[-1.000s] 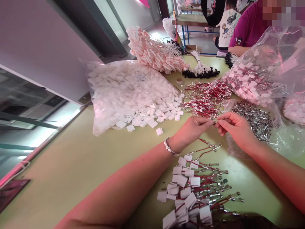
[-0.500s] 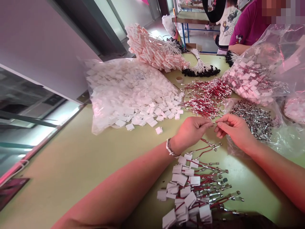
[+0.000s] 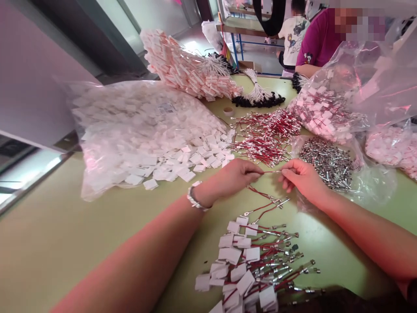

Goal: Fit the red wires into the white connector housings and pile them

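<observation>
Out in front of me a short red wire (image 3: 270,172) stretches between my two hands. My left hand (image 3: 233,180) pinches one end between thumb and fingers. At the other end, my right hand (image 3: 302,176) is closed on the shiny metal end, and its fingertips hide part of it. Below them lie a few loose red wires (image 3: 265,206) with metal ends. Nearer to me is a pile of red wires joined to white plastic housings (image 3: 230,255), with glass fuses (image 3: 282,274) at their right ends.
A plastic bag (image 3: 110,130) spills white housings on the left. Red wires (image 3: 267,150) lie heaped behind my hands, and a bag of glass fuses (image 3: 329,161) sits to the right. Black-tipped white wires (image 3: 259,98) lie farther back. A person in a purple shirt (image 3: 316,41) sits opposite.
My hands have drawn apart, and more of the red wire shows between them. The whole view has shifted, so the table's things appear farther left.
</observation>
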The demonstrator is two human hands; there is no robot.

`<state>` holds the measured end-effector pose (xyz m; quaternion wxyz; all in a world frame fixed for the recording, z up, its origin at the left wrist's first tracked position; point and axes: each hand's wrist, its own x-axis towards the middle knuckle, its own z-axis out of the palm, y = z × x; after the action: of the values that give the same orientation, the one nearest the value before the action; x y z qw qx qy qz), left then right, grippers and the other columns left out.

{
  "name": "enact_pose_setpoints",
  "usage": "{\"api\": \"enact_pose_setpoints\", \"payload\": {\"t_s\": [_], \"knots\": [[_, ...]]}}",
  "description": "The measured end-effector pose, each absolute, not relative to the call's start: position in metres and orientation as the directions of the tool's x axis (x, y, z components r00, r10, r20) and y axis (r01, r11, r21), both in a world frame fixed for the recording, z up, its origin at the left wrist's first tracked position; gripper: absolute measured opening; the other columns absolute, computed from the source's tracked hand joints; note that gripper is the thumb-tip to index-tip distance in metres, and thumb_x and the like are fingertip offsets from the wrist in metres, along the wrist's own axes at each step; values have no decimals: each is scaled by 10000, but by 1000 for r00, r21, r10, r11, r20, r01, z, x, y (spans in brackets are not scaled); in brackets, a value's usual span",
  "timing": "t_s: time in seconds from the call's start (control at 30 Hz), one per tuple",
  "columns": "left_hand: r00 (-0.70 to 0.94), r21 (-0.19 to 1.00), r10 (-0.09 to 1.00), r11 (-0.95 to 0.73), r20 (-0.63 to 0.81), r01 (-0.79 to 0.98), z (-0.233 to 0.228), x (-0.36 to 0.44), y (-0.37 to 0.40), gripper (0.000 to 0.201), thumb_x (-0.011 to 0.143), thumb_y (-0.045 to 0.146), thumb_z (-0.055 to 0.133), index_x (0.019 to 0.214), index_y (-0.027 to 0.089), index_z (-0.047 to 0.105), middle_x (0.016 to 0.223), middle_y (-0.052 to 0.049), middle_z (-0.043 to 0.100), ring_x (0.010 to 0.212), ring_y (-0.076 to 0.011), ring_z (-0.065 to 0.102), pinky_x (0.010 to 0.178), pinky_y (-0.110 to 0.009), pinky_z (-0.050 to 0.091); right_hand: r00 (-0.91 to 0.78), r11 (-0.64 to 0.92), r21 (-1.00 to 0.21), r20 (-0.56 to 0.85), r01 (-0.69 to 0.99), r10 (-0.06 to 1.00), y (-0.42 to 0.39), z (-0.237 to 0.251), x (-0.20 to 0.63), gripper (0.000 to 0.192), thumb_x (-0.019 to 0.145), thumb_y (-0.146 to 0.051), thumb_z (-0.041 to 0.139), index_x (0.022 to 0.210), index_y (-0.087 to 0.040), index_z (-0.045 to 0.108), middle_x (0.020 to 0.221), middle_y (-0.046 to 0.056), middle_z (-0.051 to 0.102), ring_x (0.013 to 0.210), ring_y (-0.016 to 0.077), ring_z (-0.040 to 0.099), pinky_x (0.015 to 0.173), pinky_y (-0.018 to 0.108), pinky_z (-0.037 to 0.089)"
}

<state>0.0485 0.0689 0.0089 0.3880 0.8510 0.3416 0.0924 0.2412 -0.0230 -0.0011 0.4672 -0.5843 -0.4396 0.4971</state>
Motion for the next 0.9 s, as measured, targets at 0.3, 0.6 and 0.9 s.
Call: {"api": "enact_pose_setpoints", "payload": {"t_s": [0.3,0.6,0.9], "knots": [[766,747,615,-419,-186,517,29,33,81,259,790,400,564,810,187,712,637,13,673,616,-124,583,599,-205,439,174,-107,-994,-99,36,980,-28,8,240,101,789,-323,579,779,-227,552,696,3,659,542,102,548,477,262,462],[790,904,596,-247,-142,349,17,47,66,575,763,293,636,1307,161,507,851,-47,677,715,-135,593,644,-249,480,244,-110,-993,-96,47,965,-30,7,244,236,805,-422,611,725,-208,557,669,15,655,510,105,568,481,270,474],[887,985,435,5,-156,171,15,43,66,342,775,249,607,1104,165,639,1071,-104,671,754,-122,577,655,-254,469,240,-152,-973,-191,-172,952,-25,2,249,305,778,-508,624,714,-223,536,576,-18,582,422,81,447,382,244,344]]}}
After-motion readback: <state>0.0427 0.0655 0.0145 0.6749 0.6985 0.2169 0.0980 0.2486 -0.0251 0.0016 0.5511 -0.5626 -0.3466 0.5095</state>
